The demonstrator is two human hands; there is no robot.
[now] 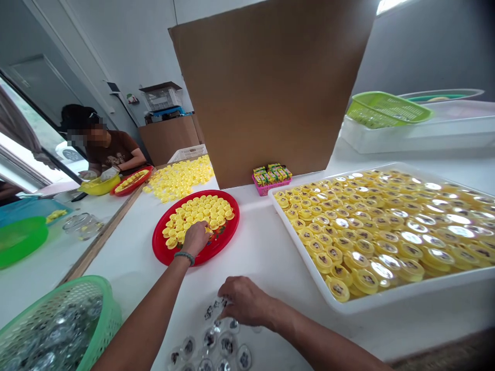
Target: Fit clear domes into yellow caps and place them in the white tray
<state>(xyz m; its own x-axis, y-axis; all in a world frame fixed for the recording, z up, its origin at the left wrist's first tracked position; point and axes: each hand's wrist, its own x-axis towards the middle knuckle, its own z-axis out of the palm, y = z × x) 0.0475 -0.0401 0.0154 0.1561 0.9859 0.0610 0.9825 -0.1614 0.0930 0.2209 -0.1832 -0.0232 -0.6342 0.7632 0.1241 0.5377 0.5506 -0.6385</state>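
Observation:
My left hand (196,239) reaches onto a red tray (160,252) spread with small round yellow plastic caps (201,208). Its fingers are bent down together at the near edge of the caps; the fingertips are partly hidden, with a yellow cap at them. Closer to me, my right hand (245,300) is low over the white table, thumb and fingers closing on a clear round lid (222,307) with a dark printed picture. More clear printed lids (227,343) lie loose on the table below that hand.
At right, a large white tray (305,268) holds rows of yellow printed pieces. A green basket (112,304) of clear parts stands at left. Behind are a pink basket (266,189), a cardboard sheet (266,93) and a yellow pile (181,175). Another person (116,149) works at far left.

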